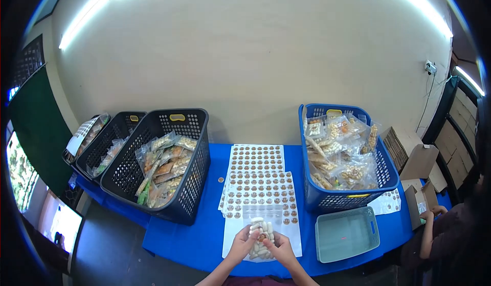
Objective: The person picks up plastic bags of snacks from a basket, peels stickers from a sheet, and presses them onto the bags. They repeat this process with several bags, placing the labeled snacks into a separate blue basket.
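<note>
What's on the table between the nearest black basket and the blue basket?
Overlapping sheets of round brown stickers lie there on the blue tablecloth, plus one loose sticker beside them, in the head view.

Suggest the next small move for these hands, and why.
Probably press the round brown sticker flat: it lies on the clear plastic bag of white pieces, between the left hand and right hand that hold the bag.

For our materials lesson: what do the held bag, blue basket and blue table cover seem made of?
Held bag: likely glossy plastic; white pieces show through. Blue basket: probably smooth moulded plastic, regularly perforated. Blue table cover: matte, perhaps cloth; weave indiscernible.
</note>
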The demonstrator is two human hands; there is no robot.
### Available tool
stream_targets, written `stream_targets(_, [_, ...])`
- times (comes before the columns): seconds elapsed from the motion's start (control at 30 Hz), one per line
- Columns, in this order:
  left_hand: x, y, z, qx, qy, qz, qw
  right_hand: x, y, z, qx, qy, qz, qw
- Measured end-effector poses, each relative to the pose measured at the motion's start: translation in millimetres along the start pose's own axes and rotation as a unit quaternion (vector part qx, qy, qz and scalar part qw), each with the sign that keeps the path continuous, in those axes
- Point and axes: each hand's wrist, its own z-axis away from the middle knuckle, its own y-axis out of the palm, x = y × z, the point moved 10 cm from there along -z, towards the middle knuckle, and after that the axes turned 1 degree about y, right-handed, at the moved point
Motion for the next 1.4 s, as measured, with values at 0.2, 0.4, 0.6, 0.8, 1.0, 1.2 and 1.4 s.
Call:
stream_targets(0.2, [10.6, 27.6, -13.4, 0.072, 0.026, -0.016, 0.997, 12.9, -31.2, -5.1, -0.073, -0.037, 0.023, 0.996])
stream_targets(0.4, [7.3, 42.7, -39.4, 0.083, 0.011, -0.04, 0.996, 16.8, -51.9, -18.9, -0.09, 0.029, -0.023, 0.995])
stream_targets(0.6, [19.8, 21.9, -51.8, 0.015, -0.016, -0.016, 1.0, -7.1, -56.0, -44.0, -0.065, 0.05, -0.06, 0.995])
stream_targets(0.8, [22.6, -1.1, -53.4, -0.035, -0.007, -0.003, 0.999, -5.8, -26.5, -49.6, 0.016, 0.047, 0.016, 0.999])
stream_targets(1.0, [27.8, -5.3, -59.3, -0.042, -0.024, 0.01, 0.999, 7.5, -26.6, -49.7, -0.025, 0.018, 0.071, 0.997])
stream_targets(1.2, [17.1, 5.1, -61.8, 0.01, -0.025, -0.024, 0.999, -13.4, -43.8, -49.0, -0.034, 0.047, -0.014, 0.998])
stream_targets(1.4, [35.4, 8.8, -55.8, 0.016, -0.047, -0.021, 0.999, -0.5, -50.0, -46.0, -0.058, 0.015, 0.042, 0.997])
